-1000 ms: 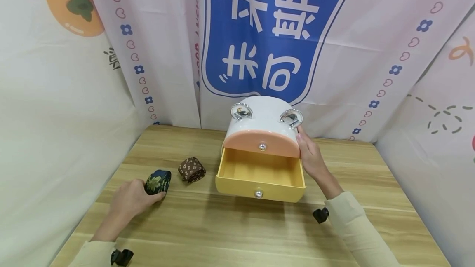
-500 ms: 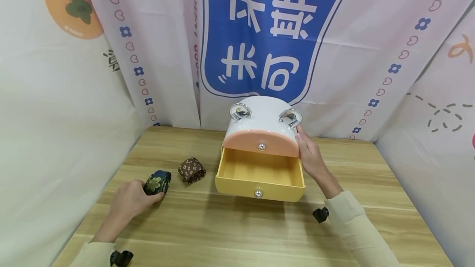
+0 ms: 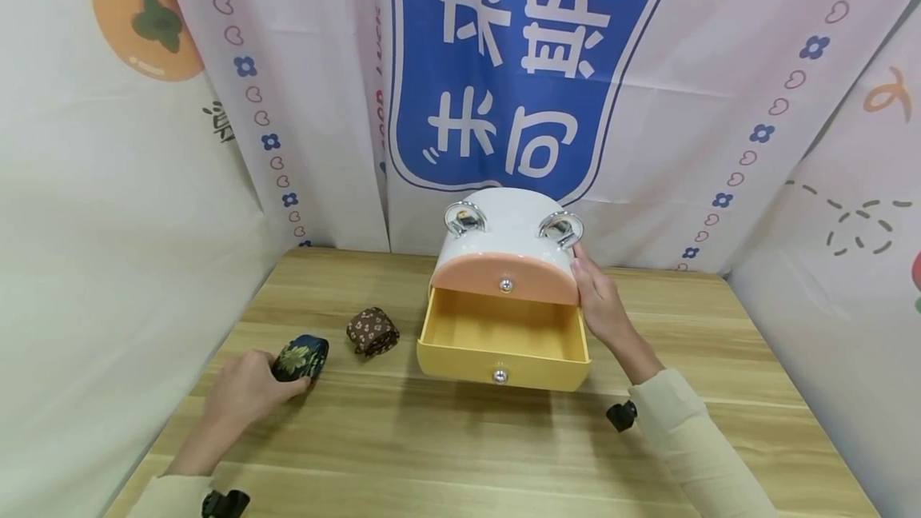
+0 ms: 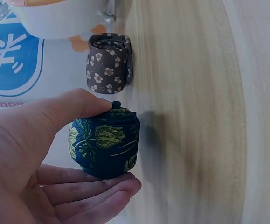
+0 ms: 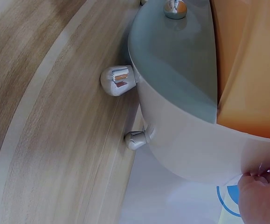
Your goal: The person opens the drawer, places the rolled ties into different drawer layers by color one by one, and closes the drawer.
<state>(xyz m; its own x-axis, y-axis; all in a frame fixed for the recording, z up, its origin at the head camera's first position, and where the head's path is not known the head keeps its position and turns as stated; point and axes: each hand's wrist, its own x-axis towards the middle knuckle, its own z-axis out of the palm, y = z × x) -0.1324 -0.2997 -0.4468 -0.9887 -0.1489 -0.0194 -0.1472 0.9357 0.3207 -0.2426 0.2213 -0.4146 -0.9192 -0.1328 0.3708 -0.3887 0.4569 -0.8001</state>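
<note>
Drawer work looks to be at an early stage. The yellow lower drawer point(image 3: 464, 363) of the white cabinet point(image 3: 514, 218) is already drawn out, while the peach upper drawer point(image 3: 468, 272) sits closed above it. Neither cloth roll is inside: both are on the left side of the tabletop point(image 3: 374, 454), well apart from the cabinet.

The left hand point(image 3: 241, 390) has the dark blue roll point(image 3: 301, 358), patterned with yellow-green flowers, pinched between its thumb on one side and its fingers on the other. Whether the roll touches the wood or is slightly raised, I cannot tell. The brown roll point(image 3: 372, 332), dotted with pale flowers, rests near it towards the cabinet, with no hand on it.

The right hand point(image 3: 603, 302) touches the cabinet's side, just below one of the two silver eye-like pieces point(image 3: 561, 229), and seems to be steadying it. Its far fingers are partly hidden — I cannot tell whether they curl round an edge or only press.

So the drawer is ready and one roll is in hand; what appears left is the placing of both rolls — the brown one not yet picked up — and perhaps closing the drawer.
</note>
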